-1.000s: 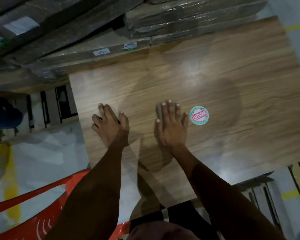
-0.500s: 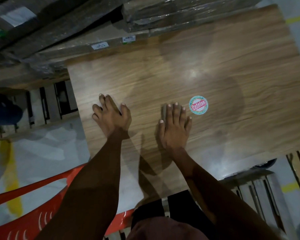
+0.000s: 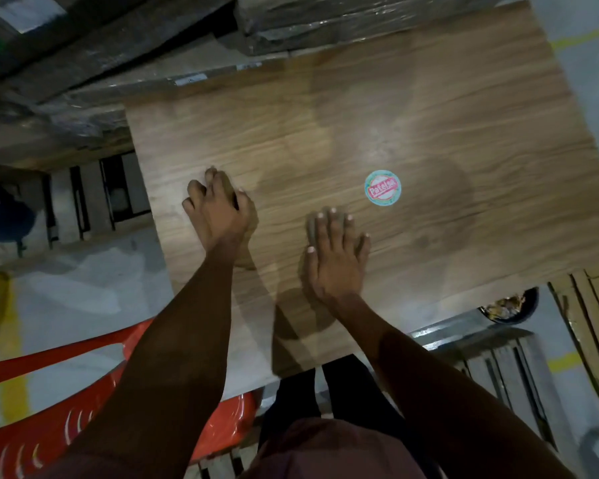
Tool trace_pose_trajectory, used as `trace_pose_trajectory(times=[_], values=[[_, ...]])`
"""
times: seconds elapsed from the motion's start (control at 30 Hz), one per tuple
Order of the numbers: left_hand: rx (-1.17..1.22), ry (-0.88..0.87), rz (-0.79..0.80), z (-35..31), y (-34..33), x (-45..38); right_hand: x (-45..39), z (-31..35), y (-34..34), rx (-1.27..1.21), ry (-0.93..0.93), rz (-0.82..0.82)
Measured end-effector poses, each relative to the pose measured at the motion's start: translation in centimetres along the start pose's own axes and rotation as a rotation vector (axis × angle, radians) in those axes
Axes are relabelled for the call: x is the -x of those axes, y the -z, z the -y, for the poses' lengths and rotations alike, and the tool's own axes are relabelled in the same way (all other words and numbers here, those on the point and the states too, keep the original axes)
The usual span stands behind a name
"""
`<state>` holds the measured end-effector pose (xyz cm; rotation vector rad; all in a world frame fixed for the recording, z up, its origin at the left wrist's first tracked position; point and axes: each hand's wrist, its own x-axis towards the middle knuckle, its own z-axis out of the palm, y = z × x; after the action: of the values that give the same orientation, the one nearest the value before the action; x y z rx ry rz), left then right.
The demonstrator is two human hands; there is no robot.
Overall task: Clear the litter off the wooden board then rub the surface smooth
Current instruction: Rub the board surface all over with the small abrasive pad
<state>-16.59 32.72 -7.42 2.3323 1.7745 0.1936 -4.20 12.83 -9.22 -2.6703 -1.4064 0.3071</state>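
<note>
Wooden board (image 3: 429,133) — right hand (image 3: 336,257) nearer

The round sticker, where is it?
In the head view the sticker sits flat on the board, right of its middle, just beyond the right hand and up to its right, not touching it.

The wooden board (image 3: 412,140) has a brown grain pattern and a smooth, faintly glossy face that catches a soft glare. Its round sticker (image 3: 382,187) looks like printed paper. The red chair (image 3: 66,426) is shiny plastic. The stacked bundles (image 3: 325,22) seem wrapped in glossy film.
</note>
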Motion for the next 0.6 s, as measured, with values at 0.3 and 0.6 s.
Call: trace_pose_trajectory(times=[0.3,0.6], values=[[0.028,0.077,0.042,-2.0,-2.2,4.6,2.5,-0.8,0.1,-0.024,0.005,0.003],[-0.029,-0.007,0.133,-3.1,-2.9,10.8,6.8,-1.1,-0.3,-0.013,0.226,0.099]])
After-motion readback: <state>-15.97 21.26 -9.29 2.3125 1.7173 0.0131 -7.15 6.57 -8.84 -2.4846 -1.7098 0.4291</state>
